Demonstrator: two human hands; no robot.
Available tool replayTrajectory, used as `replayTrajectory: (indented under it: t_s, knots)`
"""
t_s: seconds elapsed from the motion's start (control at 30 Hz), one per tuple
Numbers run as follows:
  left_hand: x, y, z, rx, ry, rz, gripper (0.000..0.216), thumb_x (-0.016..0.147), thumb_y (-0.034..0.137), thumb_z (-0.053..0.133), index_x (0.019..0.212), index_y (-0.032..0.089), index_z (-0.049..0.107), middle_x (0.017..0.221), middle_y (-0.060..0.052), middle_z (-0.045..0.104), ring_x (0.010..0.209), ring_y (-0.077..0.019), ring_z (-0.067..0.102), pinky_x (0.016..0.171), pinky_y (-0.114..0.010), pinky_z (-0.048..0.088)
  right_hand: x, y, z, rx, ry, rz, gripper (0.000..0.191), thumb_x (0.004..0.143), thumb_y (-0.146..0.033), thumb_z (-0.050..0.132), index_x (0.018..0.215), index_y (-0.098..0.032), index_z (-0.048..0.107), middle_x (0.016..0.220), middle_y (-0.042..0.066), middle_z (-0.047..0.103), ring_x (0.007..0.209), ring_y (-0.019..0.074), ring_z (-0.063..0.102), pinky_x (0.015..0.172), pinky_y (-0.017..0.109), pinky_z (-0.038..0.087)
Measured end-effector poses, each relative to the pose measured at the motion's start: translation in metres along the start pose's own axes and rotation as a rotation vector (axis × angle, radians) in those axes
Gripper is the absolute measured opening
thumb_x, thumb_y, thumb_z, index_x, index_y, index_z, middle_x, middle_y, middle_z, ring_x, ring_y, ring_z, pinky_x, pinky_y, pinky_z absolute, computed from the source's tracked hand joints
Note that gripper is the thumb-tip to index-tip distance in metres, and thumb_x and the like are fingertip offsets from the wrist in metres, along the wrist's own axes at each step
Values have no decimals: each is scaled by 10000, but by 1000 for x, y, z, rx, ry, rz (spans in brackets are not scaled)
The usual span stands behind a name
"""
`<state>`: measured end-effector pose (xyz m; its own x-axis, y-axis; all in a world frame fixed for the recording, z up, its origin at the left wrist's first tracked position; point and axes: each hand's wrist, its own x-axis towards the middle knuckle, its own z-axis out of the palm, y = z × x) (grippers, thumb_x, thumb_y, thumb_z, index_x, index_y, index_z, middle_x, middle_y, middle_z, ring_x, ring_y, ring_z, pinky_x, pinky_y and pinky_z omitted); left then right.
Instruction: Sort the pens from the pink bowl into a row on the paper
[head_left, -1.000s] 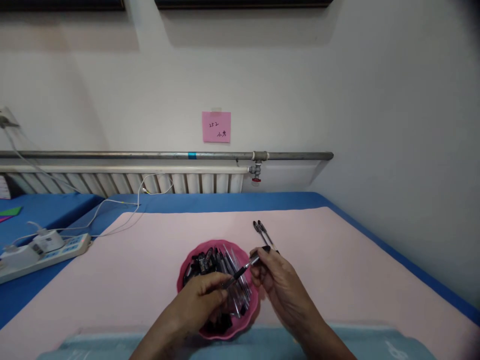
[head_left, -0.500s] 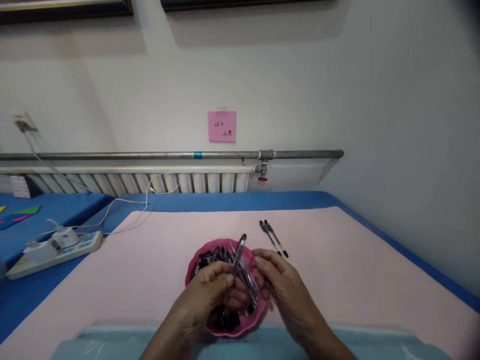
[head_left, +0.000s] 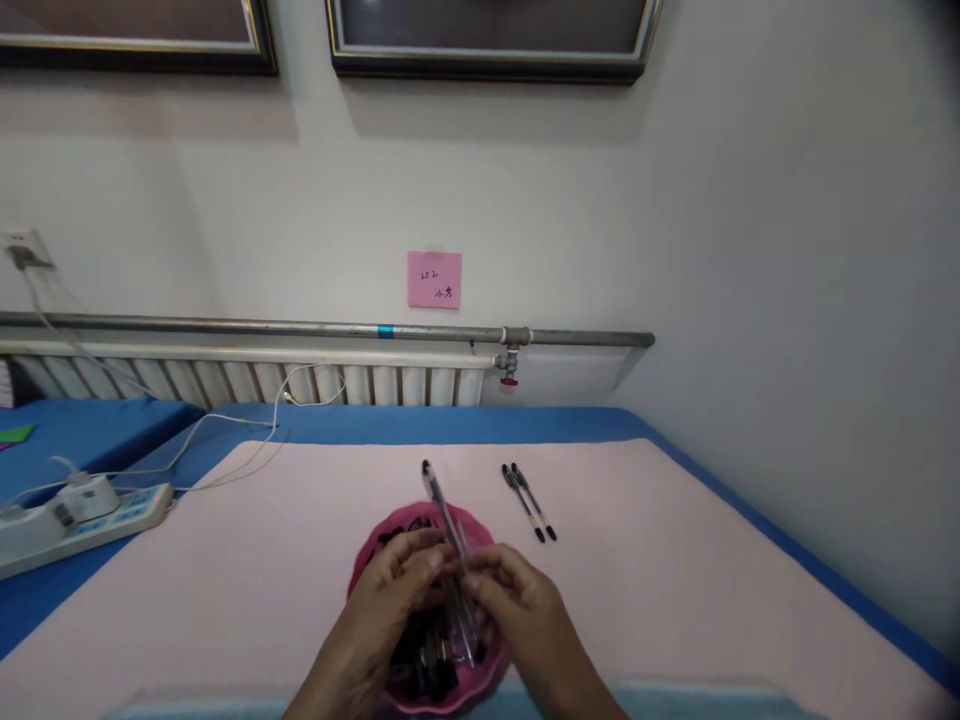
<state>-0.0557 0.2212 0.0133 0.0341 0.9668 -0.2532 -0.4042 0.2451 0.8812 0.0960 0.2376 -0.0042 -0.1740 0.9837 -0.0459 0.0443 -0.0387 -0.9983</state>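
Pen (head_left: 436,492) slants over the pink bowl (head_left: 480,528), pinched between the left hand (head_left: 394,588) and right hand (head_left: 519,598), fingers narrowed on it.

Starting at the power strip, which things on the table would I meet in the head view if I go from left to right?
Power strip, pink bowl, two loose pens. Left out: left hand, right hand and held pen, because they overlap the bowl.

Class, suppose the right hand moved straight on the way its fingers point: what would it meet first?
The right hand would probably meet the tilted pen first, with the left hand just beyond. Depth is unclear; the right hand may already be touching the pen.
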Motion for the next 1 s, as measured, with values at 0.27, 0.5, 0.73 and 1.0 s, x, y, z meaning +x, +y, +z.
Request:
replayTrajectory:
  t_s: [0.27,0.5,0.73,1.0]
  knots:
    - [2,-1,-4,59,67,10,519,629,442,754,1041,146,649,920,-123,724,811,-220,667,703,-325,513,40,17,-108,-427,472,-93,114,699,-335,555,721,-227,582,627,6,608,619,204,558,583,317,420]
    - [-2,8,-10,73,88,5,377,716,346,716,1029,158,623,881,-101,730,788,-194,677,709,-303,512,59,23,-120,-730,430,-148,116,731,-285,480,646,-241,545,655,22,628,667,230,581,636,328,397]
    - [-2,18,-14,59,139,12,374,657,364,764,932,152,624,855,-99,729,772,-201,681,691,-301,514,61,26,-115,-879,374,-176,146,773,-260,441,683,-233,551,672,19,628,640,203,581,595,296,393]
    - [0,30,-29,123,247,137,287,668,346,723,854,147,632,653,-11,661,540,-104,578,555,-226,440,60,17,-107,-855,411,-239,234,797,-300,397,805,-193,605,859,108,656,811,255,607,740,367,434]
